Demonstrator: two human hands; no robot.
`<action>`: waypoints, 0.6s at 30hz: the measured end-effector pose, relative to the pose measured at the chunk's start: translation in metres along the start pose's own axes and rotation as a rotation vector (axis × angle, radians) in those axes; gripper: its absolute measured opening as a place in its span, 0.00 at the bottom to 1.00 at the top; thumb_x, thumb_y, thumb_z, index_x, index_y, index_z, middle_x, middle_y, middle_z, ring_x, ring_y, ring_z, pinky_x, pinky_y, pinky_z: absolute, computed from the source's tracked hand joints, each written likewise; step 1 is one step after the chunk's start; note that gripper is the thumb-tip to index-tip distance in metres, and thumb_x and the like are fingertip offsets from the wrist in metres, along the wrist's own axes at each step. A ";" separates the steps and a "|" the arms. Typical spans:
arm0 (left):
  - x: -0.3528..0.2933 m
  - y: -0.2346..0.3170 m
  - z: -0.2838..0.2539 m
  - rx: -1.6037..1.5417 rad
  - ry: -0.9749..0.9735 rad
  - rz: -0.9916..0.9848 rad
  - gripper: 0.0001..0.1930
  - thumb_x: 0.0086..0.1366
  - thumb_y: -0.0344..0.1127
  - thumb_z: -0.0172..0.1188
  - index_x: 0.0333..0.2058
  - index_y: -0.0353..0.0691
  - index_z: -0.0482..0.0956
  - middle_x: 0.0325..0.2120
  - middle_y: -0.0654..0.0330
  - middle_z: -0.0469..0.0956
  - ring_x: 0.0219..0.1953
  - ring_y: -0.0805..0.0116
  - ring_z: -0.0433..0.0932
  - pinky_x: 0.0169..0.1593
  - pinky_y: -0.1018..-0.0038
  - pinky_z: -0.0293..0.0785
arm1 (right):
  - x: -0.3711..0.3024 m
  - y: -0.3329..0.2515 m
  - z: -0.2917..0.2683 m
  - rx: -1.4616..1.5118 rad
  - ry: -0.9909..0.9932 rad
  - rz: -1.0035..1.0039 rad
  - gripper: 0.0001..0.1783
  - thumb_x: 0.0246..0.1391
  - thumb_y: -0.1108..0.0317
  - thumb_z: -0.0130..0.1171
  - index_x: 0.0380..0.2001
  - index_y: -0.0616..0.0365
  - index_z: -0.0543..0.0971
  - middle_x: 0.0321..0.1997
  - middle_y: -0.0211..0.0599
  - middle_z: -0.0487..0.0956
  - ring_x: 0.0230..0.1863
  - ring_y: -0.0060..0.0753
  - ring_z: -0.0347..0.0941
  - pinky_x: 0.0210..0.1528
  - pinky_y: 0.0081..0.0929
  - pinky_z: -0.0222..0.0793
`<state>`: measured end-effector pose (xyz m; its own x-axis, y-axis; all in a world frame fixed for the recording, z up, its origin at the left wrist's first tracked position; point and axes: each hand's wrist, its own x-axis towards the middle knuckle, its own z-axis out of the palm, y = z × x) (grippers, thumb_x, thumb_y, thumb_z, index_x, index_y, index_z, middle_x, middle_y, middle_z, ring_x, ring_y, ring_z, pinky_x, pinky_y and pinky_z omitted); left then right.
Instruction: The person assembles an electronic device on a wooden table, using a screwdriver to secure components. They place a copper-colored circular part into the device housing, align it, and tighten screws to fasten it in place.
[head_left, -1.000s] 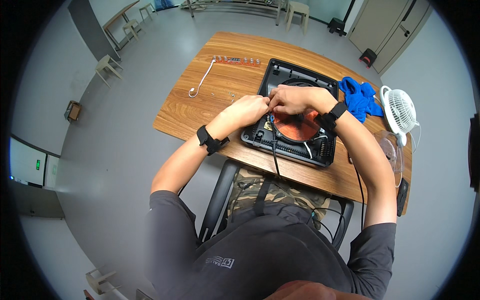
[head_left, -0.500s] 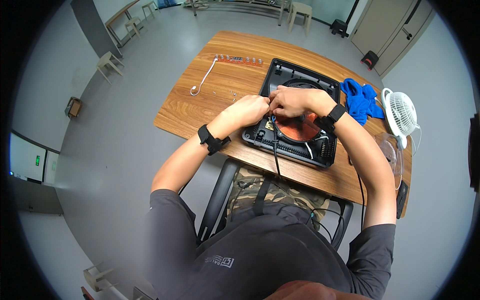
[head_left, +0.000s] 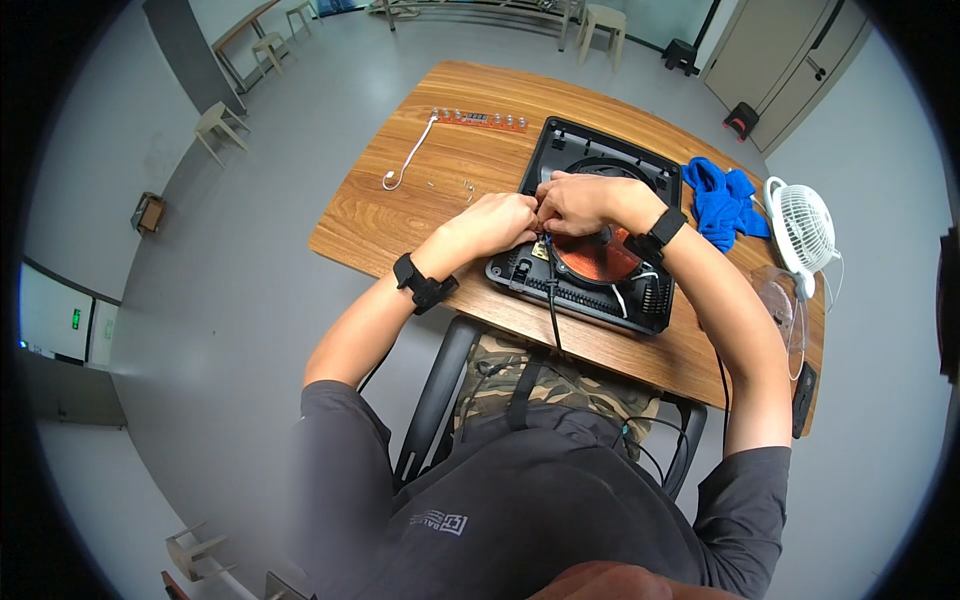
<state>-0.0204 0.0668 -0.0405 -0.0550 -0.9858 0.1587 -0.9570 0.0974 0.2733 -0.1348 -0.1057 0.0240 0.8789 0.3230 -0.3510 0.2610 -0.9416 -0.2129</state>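
Head view: curled hands (head_left: 503,220) (head_left: 580,204) meet over black housing (head_left: 562,147); cannot tell what they grasp.

Fairly bright, even indoor light fills the room; a pale sheen lies on the grey floor (head_left: 260,220); the worktop (head_left: 370,225) looks sharp, its edges bowed by the fisheye; corners fall to black; the left sleeve (head_left: 335,470) blurs hazily; detail between the fingers (head_left: 553,206) is unclear.

Open black casing (head_left: 567,150), lying flat, copper-coloured coil (head_left: 598,262) inside
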 end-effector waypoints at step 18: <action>-0.001 0.004 0.000 0.059 0.095 -0.009 0.07 0.58 0.40 0.72 0.30 0.45 0.87 0.33 0.62 0.82 0.44 0.60 0.78 0.51 0.62 0.67 | -0.002 -0.018 0.000 -0.139 0.009 0.054 0.15 0.63 0.60 0.54 0.41 0.50 0.89 0.52 0.35 0.81 0.56 0.45 0.73 0.59 0.43 0.71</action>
<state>-0.0244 0.0679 -0.0396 -0.0223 -0.9690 0.2462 -0.9726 0.0780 0.2190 -0.1413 -0.0894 0.0281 0.8966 0.2714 -0.3499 0.2657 -0.9618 -0.0653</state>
